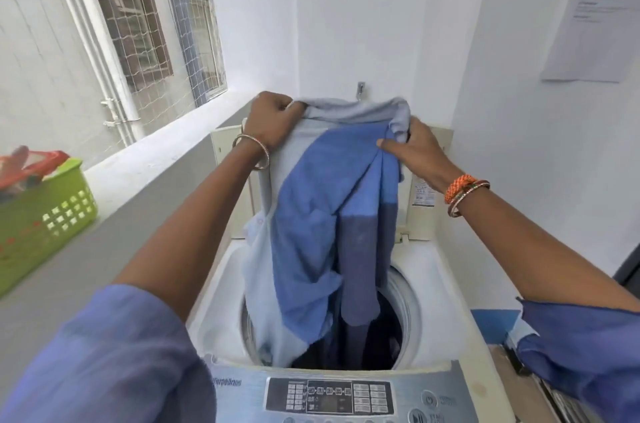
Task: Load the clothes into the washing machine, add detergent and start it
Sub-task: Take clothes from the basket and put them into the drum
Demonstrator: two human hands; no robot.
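Hands up high over washing machine [221, 287], lid up behind. Left hand [268, 123] curled tight on one top corner of blue cloth [311, 221]; right hand [414, 149] pinched on other top corner. Cloth stretched between both hands, hung long and straight down. Bottom end already inside round tub [405, 301], on top of dark clothes [384, 336]. Tub right under hands, so next move probably just down and let go. Both hands about equally near. Green basket [59, 214] well off to left on ledge. No detergent seen.
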